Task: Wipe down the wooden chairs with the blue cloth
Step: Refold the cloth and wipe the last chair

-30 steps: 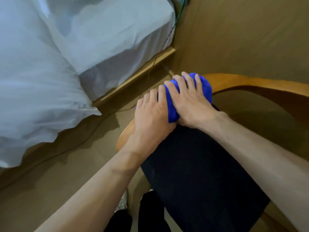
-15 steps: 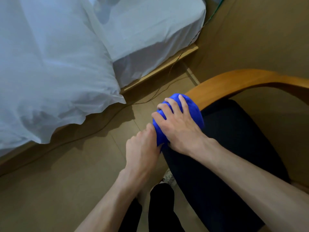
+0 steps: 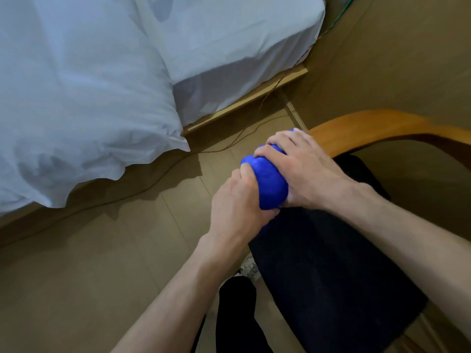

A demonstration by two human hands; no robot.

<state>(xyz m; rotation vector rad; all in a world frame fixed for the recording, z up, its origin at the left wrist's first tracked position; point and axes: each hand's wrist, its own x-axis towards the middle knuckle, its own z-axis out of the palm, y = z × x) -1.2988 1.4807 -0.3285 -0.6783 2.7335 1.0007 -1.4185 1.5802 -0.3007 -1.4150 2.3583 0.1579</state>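
Head view: unmarked blue cloth (image 3: 270,184).

- The cloth (image 3: 270,184) is bright blue, all one colour.
- The chair's curved wood (image 3: 369,126) is orange-brown.
- The chair seat (image 3: 331,263) is black.
- The bedding (image 3: 102,72) is white, a bit bluish.
- The floor (image 3: 89,276) is plain tan.
- The trouser leg (image 3: 237,314) is black.
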